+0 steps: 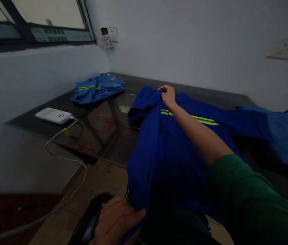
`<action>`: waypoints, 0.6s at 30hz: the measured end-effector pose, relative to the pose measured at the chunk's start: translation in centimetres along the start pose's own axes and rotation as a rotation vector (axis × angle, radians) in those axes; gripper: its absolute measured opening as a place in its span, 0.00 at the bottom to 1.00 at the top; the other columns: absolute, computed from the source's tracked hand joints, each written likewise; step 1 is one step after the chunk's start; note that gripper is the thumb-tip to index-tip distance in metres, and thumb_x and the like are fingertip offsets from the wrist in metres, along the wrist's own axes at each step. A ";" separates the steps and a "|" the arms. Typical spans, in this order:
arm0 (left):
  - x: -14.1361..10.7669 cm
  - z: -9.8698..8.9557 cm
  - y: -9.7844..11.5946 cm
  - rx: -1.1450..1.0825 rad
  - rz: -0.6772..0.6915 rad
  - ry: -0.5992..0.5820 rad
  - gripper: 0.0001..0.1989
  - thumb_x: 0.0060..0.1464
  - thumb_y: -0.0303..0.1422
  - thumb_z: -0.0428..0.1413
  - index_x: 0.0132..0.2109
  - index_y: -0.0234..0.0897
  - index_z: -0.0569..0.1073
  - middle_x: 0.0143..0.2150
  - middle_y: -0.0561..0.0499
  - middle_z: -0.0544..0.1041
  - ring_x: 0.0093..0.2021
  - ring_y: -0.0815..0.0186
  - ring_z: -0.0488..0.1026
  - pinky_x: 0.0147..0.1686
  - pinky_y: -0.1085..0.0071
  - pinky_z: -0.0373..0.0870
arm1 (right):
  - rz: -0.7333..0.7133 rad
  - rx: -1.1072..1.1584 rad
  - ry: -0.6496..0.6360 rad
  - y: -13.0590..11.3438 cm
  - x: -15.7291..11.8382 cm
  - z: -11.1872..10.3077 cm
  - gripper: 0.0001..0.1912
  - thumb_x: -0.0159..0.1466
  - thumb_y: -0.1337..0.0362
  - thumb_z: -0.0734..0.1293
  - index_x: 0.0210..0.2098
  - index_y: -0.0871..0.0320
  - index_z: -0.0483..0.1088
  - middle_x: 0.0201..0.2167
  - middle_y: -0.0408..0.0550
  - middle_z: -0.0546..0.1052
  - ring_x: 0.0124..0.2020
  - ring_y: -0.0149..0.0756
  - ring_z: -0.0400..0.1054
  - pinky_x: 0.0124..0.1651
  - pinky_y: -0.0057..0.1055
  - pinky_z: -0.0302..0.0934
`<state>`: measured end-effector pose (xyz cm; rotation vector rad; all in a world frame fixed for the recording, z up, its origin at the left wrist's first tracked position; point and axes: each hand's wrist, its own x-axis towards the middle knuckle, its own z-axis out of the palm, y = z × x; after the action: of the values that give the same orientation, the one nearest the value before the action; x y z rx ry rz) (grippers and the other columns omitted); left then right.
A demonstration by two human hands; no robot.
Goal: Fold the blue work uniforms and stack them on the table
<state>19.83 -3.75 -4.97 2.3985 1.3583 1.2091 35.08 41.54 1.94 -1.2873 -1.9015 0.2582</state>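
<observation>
A dark blue short-sleeved shirt [184, 136] with two yellow-green stripes lies over the table and hangs down past its front edge. At the upper part near one sleeve, my right hand [168, 95] pinches the cloth, its arm stretched across the shirt. Low in the view, my left hand [119, 219] is closed on the shirt's bottom edge. Between the two hands the side of the cloth runs in a long fold. The fingertips of my left hand are partly hidden by the cloth.
A lighter blue striped garment [98, 88] lies crumpled at the back left. On the left stands a white power bank [54, 115], its white cable [85, 170] drooping off the dark glossy table [100, 127]. More blue cloth [286, 136] lies at the right. Sockets [112, 34] hang on the wall.
</observation>
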 end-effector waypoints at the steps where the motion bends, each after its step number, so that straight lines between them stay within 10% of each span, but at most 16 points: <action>1: 1.1 0.7 0.2 -0.031 0.093 -0.013 0.14 0.61 0.31 0.49 0.51 0.47 0.73 0.28 0.52 0.77 0.27 0.66 0.75 0.31 0.66 0.74 | 0.025 0.006 0.011 1.0 -0.5 -0.3 0.21 0.57 0.76 0.53 0.44 0.66 0.72 0.44 0.54 0.76 0.46 0.39 0.67 0.53 0.36 0.59; 12: 0.4 7.0 -0.9 0.066 0.049 -0.394 0.19 0.55 0.24 0.51 0.54 0.36 0.69 0.36 0.48 0.75 0.34 0.62 0.71 0.32 0.67 0.68 | 0.052 -0.236 -0.248 6.6 -7.9 -0.9 0.25 0.57 0.78 0.56 0.52 0.64 0.69 0.51 0.60 0.72 0.52 0.45 0.66 0.55 0.40 0.59; 18: -1.8 4.8 -2.7 -0.193 -0.162 -0.102 0.21 0.63 0.48 0.46 0.52 0.42 0.71 0.33 0.49 0.74 0.33 0.64 0.72 0.33 0.68 0.70 | -0.013 -0.208 -0.540 6.1 -4.2 -4.2 0.20 0.56 0.78 0.62 0.46 0.64 0.75 0.45 0.52 0.79 0.46 0.40 0.71 0.53 0.34 0.62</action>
<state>20.86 -2.34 -10.48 2.1432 1.3119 1.1052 42.87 39.71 -0.90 -1.4430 -2.4419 0.4464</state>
